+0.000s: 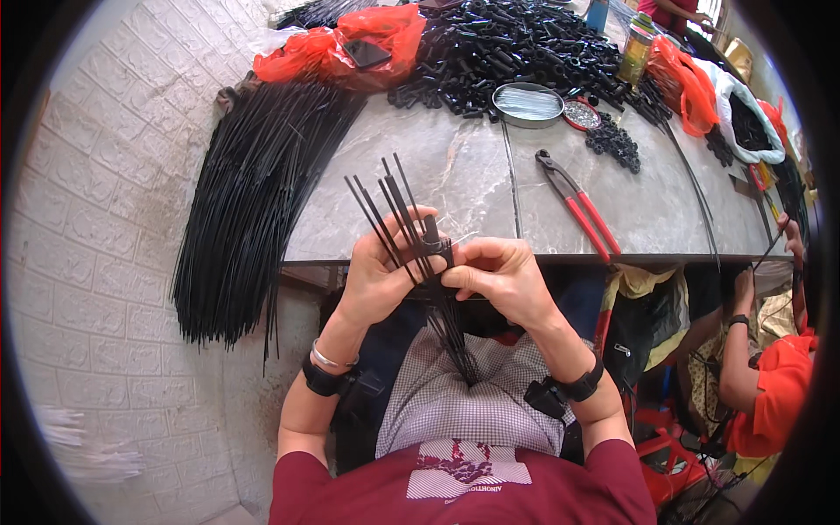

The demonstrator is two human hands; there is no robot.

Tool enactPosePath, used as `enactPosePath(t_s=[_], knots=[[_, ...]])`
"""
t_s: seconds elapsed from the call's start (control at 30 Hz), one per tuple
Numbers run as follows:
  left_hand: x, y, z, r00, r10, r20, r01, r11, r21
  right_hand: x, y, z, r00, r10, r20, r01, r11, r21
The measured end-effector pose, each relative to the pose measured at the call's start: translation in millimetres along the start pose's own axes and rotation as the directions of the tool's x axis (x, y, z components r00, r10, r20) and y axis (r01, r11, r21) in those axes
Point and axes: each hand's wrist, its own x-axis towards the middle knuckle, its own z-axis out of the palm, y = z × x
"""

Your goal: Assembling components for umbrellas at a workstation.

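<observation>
- Two bare hands meet just in front of the near edge of the grey stone counter (455, 175), both working on one bundle of thin black rods (411, 232).
- Left hand (378, 276): fingers clenched around the bundle, with the rod tips fanning up and away over the counter edge.
- Right hand (500, 278): fingers pinched on the bundle and on a small black tube (431, 230) at its middle.
- Lower ends of the rods hang down toward the person's checked apron (455, 402).
- On the counter, right of the hands, lie red-handled pliers (582, 206).
- At the counter's far side: a heap of black tubes (516, 44), a round metal tin (528, 104) and a red plastic bag (350, 44).
- Draped over the counter's left end is a large sheaf of long black rods (249, 201).
- Past the counter's right end sits another person in an orange shirt (774, 394).
</observation>
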Motion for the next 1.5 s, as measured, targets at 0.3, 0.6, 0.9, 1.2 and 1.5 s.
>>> enactPosePath(t_s=[0.3,0.6,0.9,1.2,1.5], knots=[[-3.4,-2.0,-0.3,1.0,-0.022,-0.017,0.023,0.996,0.081,2.2,0.5,4.6,0.997,-0.032,-0.065,0.024,0.993,-0.12],[-9.1,-10.4,7.2,0.989,0.061,-0.135,-0.045,0.992,0.118,-3.5,0.1,16.5,0.959,-0.248,-0.137,0.143,0.842,-0.52],[-7.8,-10.2,1.8,0.999,0.037,-0.034,-0.034,0.997,0.063,-6.9,2.1,14.3,0.977,-0.187,-0.103,0.147,0.94,-0.308],[-11.0,-10.8,12.3,0.989,0.056,-0.135,-0.043,0.994,0.098,-11.0,0.7,20.4,0.903,-0.411,-0.125,0.299,0.81,-0.504],[-13.0,-11.4,2.0,0.999,0.036,-0.016,-0.035,0.999,0.039,-11.5,9.5,7.7,0.986,-0.132,-0.101,0.118,0.985,-0.128]])
